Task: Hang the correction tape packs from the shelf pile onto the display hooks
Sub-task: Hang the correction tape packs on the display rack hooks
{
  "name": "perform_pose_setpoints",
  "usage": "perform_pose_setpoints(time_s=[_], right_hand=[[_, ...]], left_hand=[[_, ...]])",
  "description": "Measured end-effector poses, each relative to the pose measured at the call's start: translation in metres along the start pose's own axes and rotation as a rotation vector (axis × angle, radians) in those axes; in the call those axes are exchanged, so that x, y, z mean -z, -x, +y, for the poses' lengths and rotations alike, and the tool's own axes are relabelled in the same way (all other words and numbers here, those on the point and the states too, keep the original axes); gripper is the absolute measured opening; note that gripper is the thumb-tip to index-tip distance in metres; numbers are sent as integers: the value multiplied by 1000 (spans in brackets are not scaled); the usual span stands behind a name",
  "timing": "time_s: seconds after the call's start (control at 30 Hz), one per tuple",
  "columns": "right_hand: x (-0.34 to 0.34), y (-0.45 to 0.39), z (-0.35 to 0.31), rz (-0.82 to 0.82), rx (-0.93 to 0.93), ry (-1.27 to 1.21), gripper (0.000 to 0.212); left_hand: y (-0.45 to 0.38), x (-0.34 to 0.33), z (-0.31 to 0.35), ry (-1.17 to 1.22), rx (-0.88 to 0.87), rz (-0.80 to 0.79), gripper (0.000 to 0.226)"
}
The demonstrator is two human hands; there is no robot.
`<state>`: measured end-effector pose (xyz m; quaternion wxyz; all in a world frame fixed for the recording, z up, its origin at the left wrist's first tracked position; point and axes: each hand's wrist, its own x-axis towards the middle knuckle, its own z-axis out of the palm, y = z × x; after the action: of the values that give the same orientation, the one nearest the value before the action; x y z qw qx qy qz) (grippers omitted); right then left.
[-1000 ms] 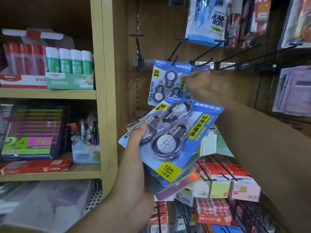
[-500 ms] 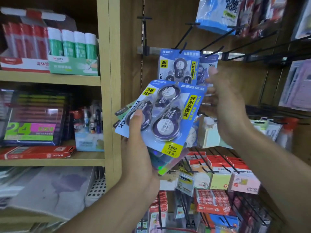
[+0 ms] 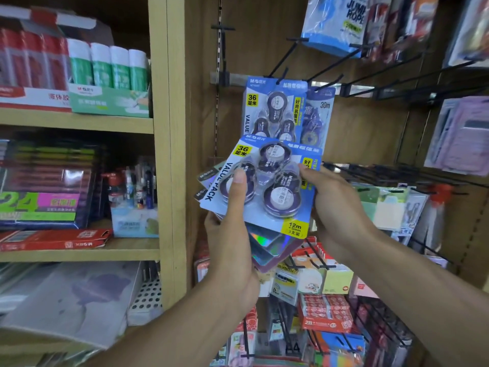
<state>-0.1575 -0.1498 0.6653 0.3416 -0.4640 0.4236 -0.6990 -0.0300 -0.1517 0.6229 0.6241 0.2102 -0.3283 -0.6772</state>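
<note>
My left hand (image 3: pixel 235 226) grips a fanned stack of blue correction tape packs (image 3: pixel 264 207) from below, thumb pressed on the top pack's blister. My right hand (image 3: pixel 330 202) pinches the right edge of that top pack, thumb on its front. Above them one matching blue pack (image 3: pixel 275 107) hangs on a black display hook (image 3: pixel 280 75), with a darker 30m pack (image 3: pixel 318 115) hanging just to its right. The lower packs in the stack show only holographic corners.
Black hooks (image 3: pixel 370 72) jut out from the wooden back panel to the right. Glue stick boxes (image 3: pixel 105 83) and pen boxes fill the wooden shelves at left. Sticky notes (image 3: pixel 336 276) and erasers hang below my hands.
My right hand has come down from the hung pack on the hook and taken hold of the top pack's right edge. The stack sits more upright in my left hand.
</note>
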Motion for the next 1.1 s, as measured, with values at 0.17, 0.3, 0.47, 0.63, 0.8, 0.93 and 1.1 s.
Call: perform_pose_setpoints(time_s=[0.17,0.3,0.47,0.63,0.8,0.93,1.1], right_hand=[[-3,-15,4,86,-4,-75,25],[0,-27,-10,168,73,-122,25],[1,-54,-43,157,236,-92,19],[-5,-92,-64,182,298,25,18],[-13,-112,-65,238,263,170,21],[-13,-119,-64,229,249,173,21],[-14,-126,-62,226,244,163,18]], left_hand=[[2,2,0,22,63,-39,94],[2,9,-2,-79,109,-39,81],[7,16,3,-114,89,-58,80],[18,6,13,-85,-40,-72,71],[20,0,19,-152,-60,-99,58],[16,1,19,-280,-203,-80,56],[10,9,21,-330,-203,-93,52]])
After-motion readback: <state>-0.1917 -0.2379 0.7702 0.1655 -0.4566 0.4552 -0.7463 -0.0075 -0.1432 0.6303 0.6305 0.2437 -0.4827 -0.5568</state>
